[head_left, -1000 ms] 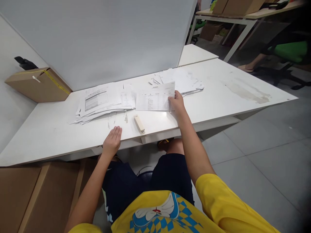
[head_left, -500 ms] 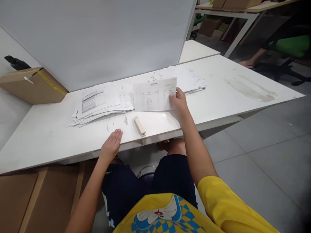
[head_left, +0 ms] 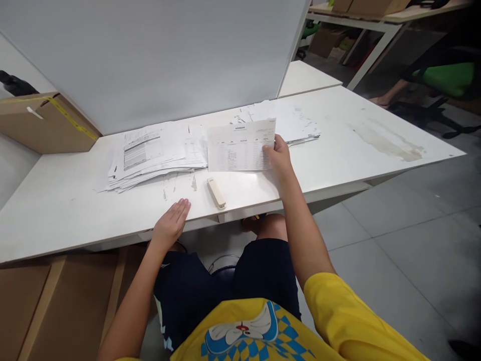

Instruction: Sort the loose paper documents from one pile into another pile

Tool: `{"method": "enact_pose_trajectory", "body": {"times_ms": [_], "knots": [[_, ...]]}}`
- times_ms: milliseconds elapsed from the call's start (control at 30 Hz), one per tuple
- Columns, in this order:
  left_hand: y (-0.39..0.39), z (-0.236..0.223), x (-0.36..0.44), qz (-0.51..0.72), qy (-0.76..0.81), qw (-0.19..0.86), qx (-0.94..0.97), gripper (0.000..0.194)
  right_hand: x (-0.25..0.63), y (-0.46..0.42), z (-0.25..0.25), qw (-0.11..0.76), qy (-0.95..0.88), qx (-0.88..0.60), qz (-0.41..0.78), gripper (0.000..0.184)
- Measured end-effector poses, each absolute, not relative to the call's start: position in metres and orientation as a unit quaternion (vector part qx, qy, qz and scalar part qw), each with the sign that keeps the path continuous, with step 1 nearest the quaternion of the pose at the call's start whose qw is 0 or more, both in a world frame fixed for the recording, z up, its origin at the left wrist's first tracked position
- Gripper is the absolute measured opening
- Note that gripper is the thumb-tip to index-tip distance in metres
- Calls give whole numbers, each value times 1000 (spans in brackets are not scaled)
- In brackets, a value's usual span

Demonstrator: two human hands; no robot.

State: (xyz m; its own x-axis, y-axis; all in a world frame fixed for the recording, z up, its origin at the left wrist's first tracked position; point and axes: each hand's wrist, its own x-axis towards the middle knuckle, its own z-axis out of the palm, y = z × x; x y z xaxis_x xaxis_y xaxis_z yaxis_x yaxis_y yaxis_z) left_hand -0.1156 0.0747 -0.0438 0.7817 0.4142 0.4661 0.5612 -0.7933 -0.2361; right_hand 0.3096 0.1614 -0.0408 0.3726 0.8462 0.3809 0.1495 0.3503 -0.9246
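A printed sheet of paper (head_left: 240, 148) is pinched at its right edge by my right hand (head_left: 278, 155), with the thumb on top. The sheet is raised toward me above the table, its text too small to read. My left hand (head_left: 173, 220) lies flat on the table's front edge, fingers stretched and holding nothing. Between the hands a cream stapler (head_left: 216, 193) rests on the white table (head_left: 93, 215). Left of the sheet is an uneven stack of printed papers (head_left: 150, 155). Another pile of papers (head_left: 285, 120) sits behind the sheet, to the right.
A tall pale panel (head_left: 161, 60) rises behind the table. At the left stands a cardboard box (head_left: 48, 125) with yellow tape and a black object behind it. Open cardboard boxes (head_left: 75, 301) are below the table at left. Another person's foot (head_left: 383, 100) shows near a green chair (head_left: 447, 77).
The camera view has shifted slightly. My right hand still holds the sheet and my left hand stays on the table edge; little else differs.
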Motion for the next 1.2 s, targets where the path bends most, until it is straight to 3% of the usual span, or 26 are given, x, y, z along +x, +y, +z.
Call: {"method": "enact_pose_trajectory", "body": {"times_ms": [1200], "knots": [[71, -60, -115, -248, -308, 96, -913, 60, 302, 154, -35, 626, -510, -527, 267, 36]]}}
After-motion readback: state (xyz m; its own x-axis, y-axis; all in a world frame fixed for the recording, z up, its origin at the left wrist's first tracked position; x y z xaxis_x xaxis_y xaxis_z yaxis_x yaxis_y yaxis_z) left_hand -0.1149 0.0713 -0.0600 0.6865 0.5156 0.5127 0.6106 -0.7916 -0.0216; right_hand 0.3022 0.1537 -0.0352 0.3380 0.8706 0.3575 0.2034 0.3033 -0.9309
